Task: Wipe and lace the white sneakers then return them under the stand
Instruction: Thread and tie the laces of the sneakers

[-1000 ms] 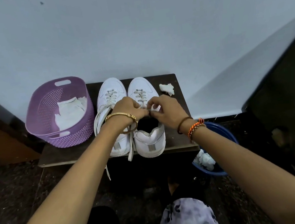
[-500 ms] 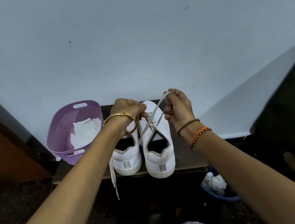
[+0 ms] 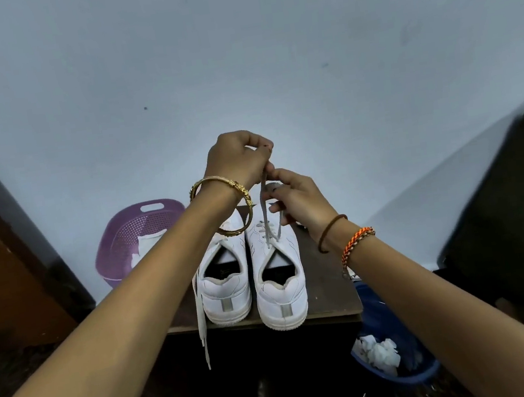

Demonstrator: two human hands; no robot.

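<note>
Two white sneakers stand side by side on a dark wooden stand (image 3: 329, 293), heels toward me. The right sneaker (image 3: 279, 283) has its lace (image 3: 266, 211) pulled straight up from the top eyelets. My left hand (image 3: 236, 159) grips the lace ends high above the shoe. My right hand (image 3: 297, 198) pinches the same lace just below the left hand. The left sneaker (image 3: 225, 291) is partly behind my left wrist. Its loose lace (image 3: 202, 328) hangs over the stand's front edge.
A purple perforated basket (image 3: 119, 248) holding white cloth sits at the stand's left end. A blue tub (image 3: 402, 377) with crumpled white wipes stands on the dark floor at lower right. A pale wall rises behind; dark furniture flanks both sides.
Both hands rose from the sneaker's tongue and came together, drawing the lace ends up taut. The camera tilted upward, so the stand sits lower in view.
</note>
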